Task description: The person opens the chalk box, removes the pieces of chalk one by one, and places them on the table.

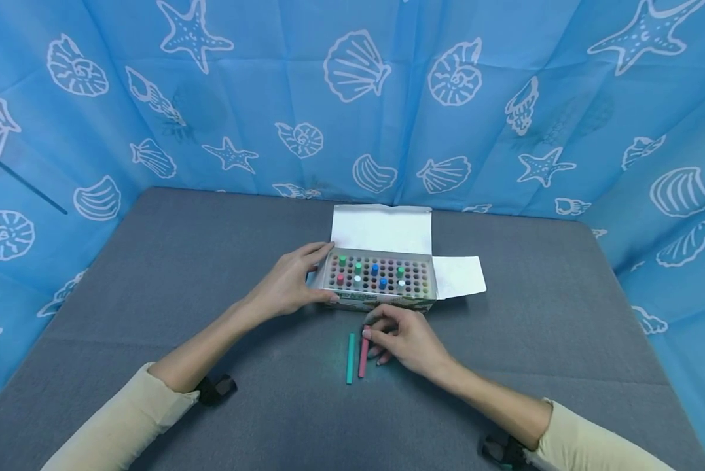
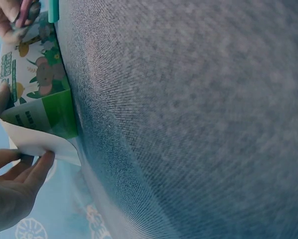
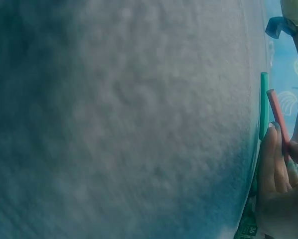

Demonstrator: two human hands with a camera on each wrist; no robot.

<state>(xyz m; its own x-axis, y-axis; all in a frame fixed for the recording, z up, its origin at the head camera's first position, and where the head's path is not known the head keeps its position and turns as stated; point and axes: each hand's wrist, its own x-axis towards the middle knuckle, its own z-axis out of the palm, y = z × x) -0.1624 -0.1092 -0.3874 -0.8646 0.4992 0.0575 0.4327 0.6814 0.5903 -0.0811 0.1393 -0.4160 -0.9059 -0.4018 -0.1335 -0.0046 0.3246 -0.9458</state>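
Note:
A white cardboard box (image 1: 402, 303) lies open in the head view, with a holed tray (image 1: 415, 273) and several green, blue, red and white stick ends in it. My left hand (image 1: 290, 282) grips the box's left end, thumb at the front face and fingers along the white side flap (image 2: 39, 140). In front of the box, my right hand (image 1: 408, 340) pinches a pinkish-red stick (image 1: 363, 360) between thumb and fingers. Left of it, a teal-green stick (image 1: 350, 358) lies on the table, roughly parallel to the red one.
The box's lid (image 1: 381, 227) stands raised at the back, and another flap (image 1: 459, 276) sticks out to the right. A grey cloth covers the table (image 1: 211, 235). Behind hangs a blue curtain (image 1: 258, 98) with white shells and starfish.

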